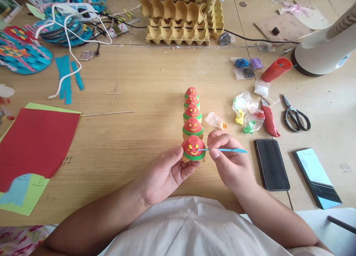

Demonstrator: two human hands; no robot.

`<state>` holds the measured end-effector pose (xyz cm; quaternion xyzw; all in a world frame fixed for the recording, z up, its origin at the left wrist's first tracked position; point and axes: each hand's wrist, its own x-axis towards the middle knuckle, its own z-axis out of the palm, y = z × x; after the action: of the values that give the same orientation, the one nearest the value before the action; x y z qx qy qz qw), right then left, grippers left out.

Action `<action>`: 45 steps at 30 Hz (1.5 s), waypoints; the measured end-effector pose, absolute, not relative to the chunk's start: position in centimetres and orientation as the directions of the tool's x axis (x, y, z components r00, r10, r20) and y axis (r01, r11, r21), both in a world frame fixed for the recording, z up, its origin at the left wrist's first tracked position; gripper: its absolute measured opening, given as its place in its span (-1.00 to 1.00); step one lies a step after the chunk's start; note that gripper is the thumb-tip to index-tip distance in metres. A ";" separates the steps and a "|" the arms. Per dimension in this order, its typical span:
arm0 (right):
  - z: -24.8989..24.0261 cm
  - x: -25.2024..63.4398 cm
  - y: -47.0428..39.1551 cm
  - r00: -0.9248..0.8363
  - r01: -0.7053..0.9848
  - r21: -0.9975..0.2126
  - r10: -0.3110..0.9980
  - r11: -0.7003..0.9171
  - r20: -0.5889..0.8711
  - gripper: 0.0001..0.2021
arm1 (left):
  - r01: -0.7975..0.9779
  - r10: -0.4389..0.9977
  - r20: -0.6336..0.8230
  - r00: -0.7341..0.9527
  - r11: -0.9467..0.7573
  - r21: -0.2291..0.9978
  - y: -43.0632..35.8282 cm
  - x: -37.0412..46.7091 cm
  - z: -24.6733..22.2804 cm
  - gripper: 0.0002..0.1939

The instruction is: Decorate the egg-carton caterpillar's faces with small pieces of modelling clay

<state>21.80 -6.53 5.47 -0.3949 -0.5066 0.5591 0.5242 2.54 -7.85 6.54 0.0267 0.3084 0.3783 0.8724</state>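
Note:
A row of egg-carton cups runs away from me, each with a red clay cap, a green band and a yellow-eyed, smiling face. My left hand (167, 172) grips the nearest cup figure (191, 143), thumb on its left side and fingers curled below. Whether it is joined to the cup figure (193, 127) behind it I cannot tell. Pinched in my right hand (230, 161) is a thin blue modelling tool (229, 150). Its narrow tip touches or nearly touches the nearest face, right of the nose, while its flat end points right.
Clay packets (251, 117), a red-handled cutter (269, 118), scissors (296, 117) and two phones (272, 165) lie to the right. A red cup (275, 69) lies tipped over by a white appliance (319, 50). Egg cartons (178, 31) stand behind; red paper (41, 141) is at left.

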 end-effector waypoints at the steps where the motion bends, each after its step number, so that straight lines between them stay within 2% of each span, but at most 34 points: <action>1: 5.5 21.8 -6.5 -0.137 -0.198 -0.978 0.986 0.062 0.090 -0.90 | -0.643 0.676 -0.516 0.525 0.713 0.280 -7.8 2.6 6.6 -0.77; 16: 5.5 21.9 -6.6 -0.128 -0.179 -0.980 0.986 0.082 0.106 -0.89 | -0.640 0.666 -0.541 0.515 0.718 0.275 -7.9 2.4 6.5 -0.83; 23: 5.7 22.0 -6.7 -0.151 -0.190 -0.979 0.983 0.078 0.108 -0.92 | -0.651 0.675 -0.530 0.513 0.709 0.273 -7.9 2.5 6.6 -0.76; 37: 5.7 21.9 -6.7 -0.169 -0.247 -0.967 0.980 0.065 0.109 -0.93 | -0.652 0.691 -0.497 0.526 0.702 0.287 -8.0 2.5 6.4 -0.77; 45: 5.7 21.9 -6.7 -0.170 -0.212 -0.974 0.978 0.082 0.119 -0.93 | -0.653 0.684 -0.510 0.521 0.705 0.278 -7.9 2.6 6.5 -0.76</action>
<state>21.95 -6.73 5.70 -0.3723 -0.5145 0.5661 0.5256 2.56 -7.92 6.46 0.0256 0.3040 0.3833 0.8718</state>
